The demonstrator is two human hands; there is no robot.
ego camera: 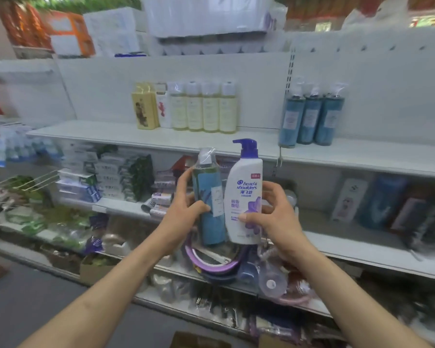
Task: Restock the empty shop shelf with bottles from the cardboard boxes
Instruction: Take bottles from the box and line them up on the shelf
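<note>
Both forearms reach up from six o'clock: my left hand is wrapped around a blue bottle, my right hand grips a white pump bottle, both below the shelf at twelve o'clock.

Upright teal bottle beside white bottle
</note>
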